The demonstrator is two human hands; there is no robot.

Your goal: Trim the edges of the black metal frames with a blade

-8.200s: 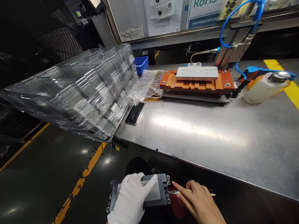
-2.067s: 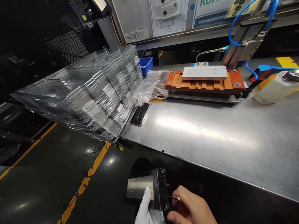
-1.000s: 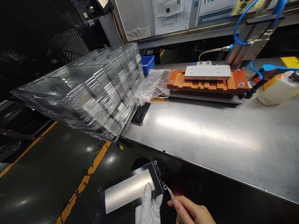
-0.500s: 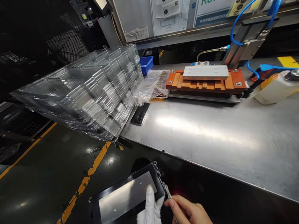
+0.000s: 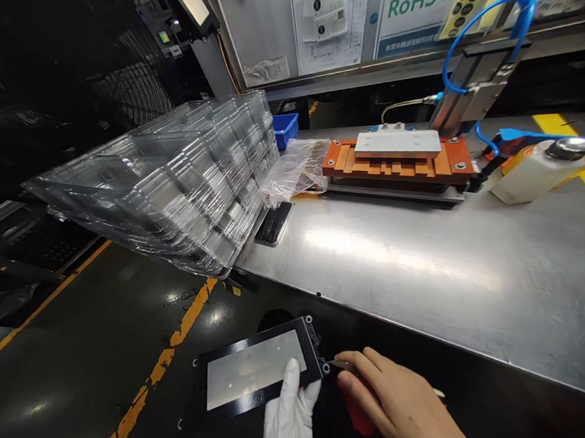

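Observation:
A flat black panel with a pale, shiny rectangular window and small screw tabs at its corners is held in front of me. My left hand, in a white glove, grips its lower right edge, thumb on the window. My bare right hand pinches a thin metal-tipped tool, whose tip is at the panel's right end by a corner tab. The tool's exact kind is hard to make out. Its pale rear end shows behind the hand, and something red is below the fingers.
Stacked clear plastic trays overhang the left end of the metal bench. A phone, a plastic bag, a blue bin, an orange clamping fixture and a white bottle are on the bench.
My right hand has turned, bringing the tool from steeply upright to nearly level at the panel's right end. The panel has shifted slightly right and looks smaller.

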